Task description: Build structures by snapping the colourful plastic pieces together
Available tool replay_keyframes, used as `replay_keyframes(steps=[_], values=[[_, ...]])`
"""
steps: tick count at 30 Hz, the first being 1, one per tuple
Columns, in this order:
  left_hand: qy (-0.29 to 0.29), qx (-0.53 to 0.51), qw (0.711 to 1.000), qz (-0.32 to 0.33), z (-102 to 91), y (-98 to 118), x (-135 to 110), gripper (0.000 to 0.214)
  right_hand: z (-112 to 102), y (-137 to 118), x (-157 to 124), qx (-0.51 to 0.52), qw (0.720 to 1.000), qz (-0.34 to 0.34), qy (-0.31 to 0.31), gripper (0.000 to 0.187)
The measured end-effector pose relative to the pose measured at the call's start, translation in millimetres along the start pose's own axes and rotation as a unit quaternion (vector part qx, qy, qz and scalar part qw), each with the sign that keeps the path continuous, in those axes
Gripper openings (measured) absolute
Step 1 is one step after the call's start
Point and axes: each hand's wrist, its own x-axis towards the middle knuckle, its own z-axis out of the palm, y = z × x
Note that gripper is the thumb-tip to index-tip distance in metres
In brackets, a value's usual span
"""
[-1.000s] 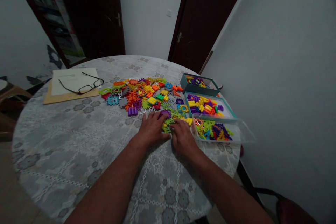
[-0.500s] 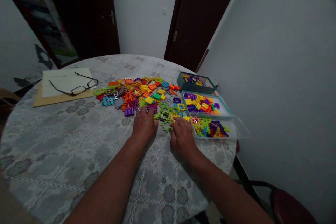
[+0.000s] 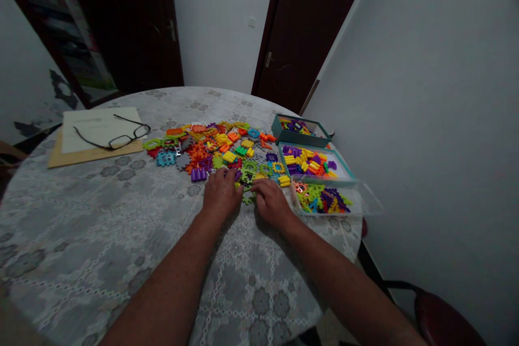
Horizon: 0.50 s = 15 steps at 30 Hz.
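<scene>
Left hand (image 3: 221,193) half-curled, right hand (image 3: 271,201) too, touching green pieces (image 3: 246,199)

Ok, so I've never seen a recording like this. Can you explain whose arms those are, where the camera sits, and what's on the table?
There is no machine here. A person wears a camera on the head, so the single view looks down along their own arms. The left hand and right hand rest side by side on green pieces at the near edge of a pile of coloured plastic building pieces, on a round table with a patterned cloth. Whether either grip is closed on a piece cannot be told. To the right, teal boxes and a clear tray hold more pieces. Far left, glasses lie on papers.
</scene>
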Motion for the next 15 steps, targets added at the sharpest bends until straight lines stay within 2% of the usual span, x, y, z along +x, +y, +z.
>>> replay_keyframes(steps=[3,6,9,12,15], values=[[0.000,0.001,1.000,-0.013,-0.9,0,0,0.045,-7,3,16,-0.031,0.999,0.006,0.026,0.034],[0.000,0.002,1.000,-0.030,-0.9,0,1,0.047,-13,15,37,-0.127,0.989,0.067,0.036,0.037],[-0.001,0.000,0.999,-0.039,1.3,-1,2,0.049,-12,28,57,-0.222,0.965,0.143,-0.003,0.040],[-0.001,-0.001,0.999,-0.037,4.4,-4,3,0.053,-3,31,68,-0.274,0.934,0.226,-0.041,0.042],[-0.003,0.000,0.999,-0.035,5.5,-4,4,0.055,10,25,69,-0.291,0.907,0.304,-0.034,0.046]])
